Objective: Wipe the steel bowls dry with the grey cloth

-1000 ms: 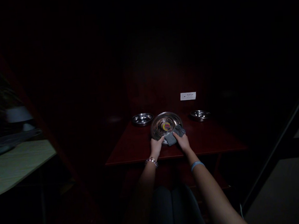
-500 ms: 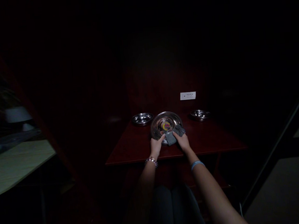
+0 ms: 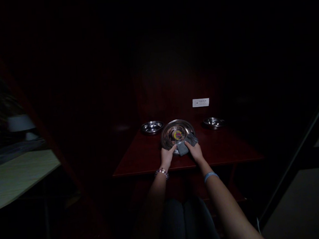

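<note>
A round, shiny steel plate (image 3: 170, 132) with a yellow and red sticker at its centre is tilted up towards me above the table. My left hand (image 3: 167, 156) is closed on its lower left rim, thumb on the inner face. My right hand (image 3: 195, 151) grips a grey cloth (image 3: 182, 148), which lies against the plate's lower right rim. The fingers behind the plate and the cloth are hidden.
The dark red table (image 3: 146, 159) carries a steel bowl (image 3: 152, 127) at the back left and another steel bowl (image 3: 214, 122) at the back right. A white socket panel (image 3: 201, 102) sits on the wall behind. To the left stands a pale table (image 3: 22, 174) near a white lamp (image 3: 21, 123).
Hardly anything differs. Both hands, the plate and the cloth keep almost the same places, and the whole view has shifted very slightly.
</note>
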Demonstrator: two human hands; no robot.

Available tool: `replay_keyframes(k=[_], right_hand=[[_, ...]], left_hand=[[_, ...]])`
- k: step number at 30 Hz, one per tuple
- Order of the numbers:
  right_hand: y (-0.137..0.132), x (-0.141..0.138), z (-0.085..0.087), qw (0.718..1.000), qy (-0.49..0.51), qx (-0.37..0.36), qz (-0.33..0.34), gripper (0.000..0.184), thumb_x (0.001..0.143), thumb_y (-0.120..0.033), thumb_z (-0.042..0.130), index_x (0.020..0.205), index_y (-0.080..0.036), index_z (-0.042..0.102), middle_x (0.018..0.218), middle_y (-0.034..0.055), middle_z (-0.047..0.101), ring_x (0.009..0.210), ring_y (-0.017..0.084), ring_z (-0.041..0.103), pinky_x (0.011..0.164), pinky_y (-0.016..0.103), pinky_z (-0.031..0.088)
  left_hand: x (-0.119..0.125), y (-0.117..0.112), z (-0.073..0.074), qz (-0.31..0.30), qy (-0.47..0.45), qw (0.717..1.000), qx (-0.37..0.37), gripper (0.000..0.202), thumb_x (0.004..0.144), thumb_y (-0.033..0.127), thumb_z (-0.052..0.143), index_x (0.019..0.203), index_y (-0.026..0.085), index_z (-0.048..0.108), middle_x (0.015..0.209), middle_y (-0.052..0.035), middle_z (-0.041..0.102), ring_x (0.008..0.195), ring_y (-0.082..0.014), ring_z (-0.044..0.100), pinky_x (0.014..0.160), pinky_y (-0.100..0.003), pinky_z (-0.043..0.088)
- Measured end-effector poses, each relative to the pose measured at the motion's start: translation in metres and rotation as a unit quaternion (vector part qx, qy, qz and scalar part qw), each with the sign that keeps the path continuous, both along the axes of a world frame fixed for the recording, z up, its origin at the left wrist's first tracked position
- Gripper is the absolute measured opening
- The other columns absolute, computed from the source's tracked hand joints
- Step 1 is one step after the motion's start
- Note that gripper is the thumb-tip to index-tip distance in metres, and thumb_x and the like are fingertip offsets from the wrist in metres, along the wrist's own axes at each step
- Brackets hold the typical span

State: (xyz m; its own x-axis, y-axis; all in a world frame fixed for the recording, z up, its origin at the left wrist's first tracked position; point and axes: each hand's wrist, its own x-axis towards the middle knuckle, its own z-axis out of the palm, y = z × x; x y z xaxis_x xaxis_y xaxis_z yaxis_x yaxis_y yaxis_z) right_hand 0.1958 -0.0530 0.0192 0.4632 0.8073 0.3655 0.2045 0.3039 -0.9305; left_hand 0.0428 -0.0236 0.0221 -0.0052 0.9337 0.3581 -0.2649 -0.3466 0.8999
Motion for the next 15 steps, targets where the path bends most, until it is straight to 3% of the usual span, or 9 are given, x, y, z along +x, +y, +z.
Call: replay_keyframes(k=[15], right_hand=[[0.004,0.002,-0.004,1.0,0.003,0.012,0.007,0.043,0.072,-0.046,0.069,0.103,-0.017,0.07,0.108,0.0095,0.073,0.106,0.027,0.066,0.099,0.041,0.047]], left_hand=[[0.0,0.01,-0.011,-0.014,0.002,1.0,0.017,0.059,0.057,0.026,0.082,0.113,0.015,0.066,0.116,-0.0096,0.07,0.113,-0.0245,0.062,0.105,-0.041,0.042]])
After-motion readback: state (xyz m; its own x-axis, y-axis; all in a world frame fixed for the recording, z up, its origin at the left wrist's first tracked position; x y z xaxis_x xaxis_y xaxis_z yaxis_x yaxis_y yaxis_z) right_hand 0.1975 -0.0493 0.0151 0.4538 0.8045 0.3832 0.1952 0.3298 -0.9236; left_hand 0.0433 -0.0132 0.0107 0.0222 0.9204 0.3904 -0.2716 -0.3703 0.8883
